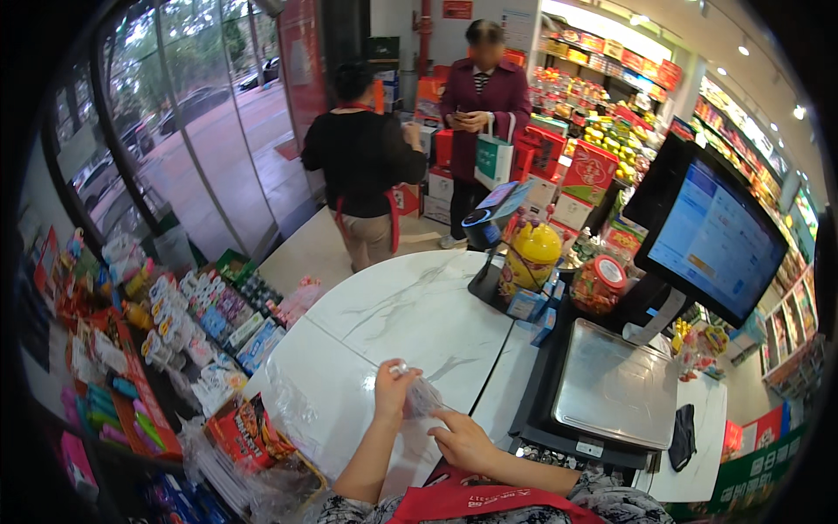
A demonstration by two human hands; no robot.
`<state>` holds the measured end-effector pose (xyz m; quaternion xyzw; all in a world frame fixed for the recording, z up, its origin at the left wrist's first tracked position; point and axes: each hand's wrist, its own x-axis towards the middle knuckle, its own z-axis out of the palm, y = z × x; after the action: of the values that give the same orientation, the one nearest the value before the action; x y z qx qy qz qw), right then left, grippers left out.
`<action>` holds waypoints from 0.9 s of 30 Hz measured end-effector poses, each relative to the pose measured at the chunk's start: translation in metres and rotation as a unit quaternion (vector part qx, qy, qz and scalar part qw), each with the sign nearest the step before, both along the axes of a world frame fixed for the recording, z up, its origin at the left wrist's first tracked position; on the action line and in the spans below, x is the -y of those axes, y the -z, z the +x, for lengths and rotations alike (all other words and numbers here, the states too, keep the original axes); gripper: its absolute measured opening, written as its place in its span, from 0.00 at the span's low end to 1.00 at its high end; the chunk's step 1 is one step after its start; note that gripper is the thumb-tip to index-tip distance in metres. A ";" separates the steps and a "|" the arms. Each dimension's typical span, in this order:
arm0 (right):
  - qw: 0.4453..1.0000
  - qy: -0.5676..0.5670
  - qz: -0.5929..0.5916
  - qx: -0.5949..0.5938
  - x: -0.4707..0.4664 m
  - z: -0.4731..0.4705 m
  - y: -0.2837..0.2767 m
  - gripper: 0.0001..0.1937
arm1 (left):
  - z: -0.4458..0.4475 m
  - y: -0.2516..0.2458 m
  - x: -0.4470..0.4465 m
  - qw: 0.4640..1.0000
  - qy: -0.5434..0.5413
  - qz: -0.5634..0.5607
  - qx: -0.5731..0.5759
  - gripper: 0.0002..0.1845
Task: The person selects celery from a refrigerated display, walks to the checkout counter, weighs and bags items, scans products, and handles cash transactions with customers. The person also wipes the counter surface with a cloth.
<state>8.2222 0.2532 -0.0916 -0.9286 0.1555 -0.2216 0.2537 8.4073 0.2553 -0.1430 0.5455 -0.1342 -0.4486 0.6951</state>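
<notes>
Above the white marbled counter (366, 314), my left hand (391, 392) pinches a crumpled transparent plastic bag (421, 398) near its top. Just right of it and lower, my right hand (463, 440) has its fingers apart. Its index fingertip is at the bag's lower edge; whether it touches the film I cannot tell. Another thin, transparent plastic bag (288, 399) lies on the counter to the left of my hands. Against my body is a red apron (471, 504) that bears writing.
Right of my hands are a weighing scale (615, 380) and a lit monitor (720, 223). A scanner stand (483, 229) and a yellow-lidded tub (533, 245) stand farther back. Packaged goods (196, 321) line the left. Two people, one in black (360, 157), one in maroon (484, 111), stand beyond the counter.
</notes>
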 end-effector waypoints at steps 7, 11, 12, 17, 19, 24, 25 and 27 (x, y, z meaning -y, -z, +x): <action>0.987 0.066 0.144 -0.017 -0.010 -0.043 0.013 0.10 | 0.049 -0.013 0.073 0.972 -0.020 -0.024 0.231 0.21; 0.980 0.076 0.183 -0.013 -0.014 -0.049 0.015 0.10 | 0.085 0.030 0.091 0.888 -0.063 0.111 0.442 0.25; 0.977 0.074 0.201 -0.015 -0.013 -0.050 0.015 0.09 | 0.089 0.034 0.093 0.883 -0.068 0.110 0.451 0.26; 0.970 0.070 0.231 -0.012 -0.010 -0.053 0.016 0.04 | 0.093 0.023 0.083 0.843 -0.032 0.219 0.491 0.26; 0.969 0.058 0.240 -0.013 -0.009 -0.054 0.018 0.04 | 0.092 0.016 0.075 0.814 -0.036 0.238 0.529 0.28; 0.967 0.022 0.253 -0.027 -0.006 -0.054 0.016 0.04 | 0.074 0.014 0.036 0.771 -0.074 0.232 0.589 0.34; 0.966 0.013 0.257 -0.035 -0.006 -0.054 0.012 0.05 | 0.071 0.019 0.026 0.764 -0.082 0.236 0.595 0.34; 0.966 0.001 0.256 -0.045 -0.007 -0.054 0.010 0.05 | 0.063 0.035 0.004 0.750 -0.095 0.242 0.608 0.35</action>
<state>8.1680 0.2598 -0.1016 -0.8414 0.2193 -0.1326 0.4758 8.4707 0.2511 -0.1779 0.8629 -0.3630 0.0291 0.3503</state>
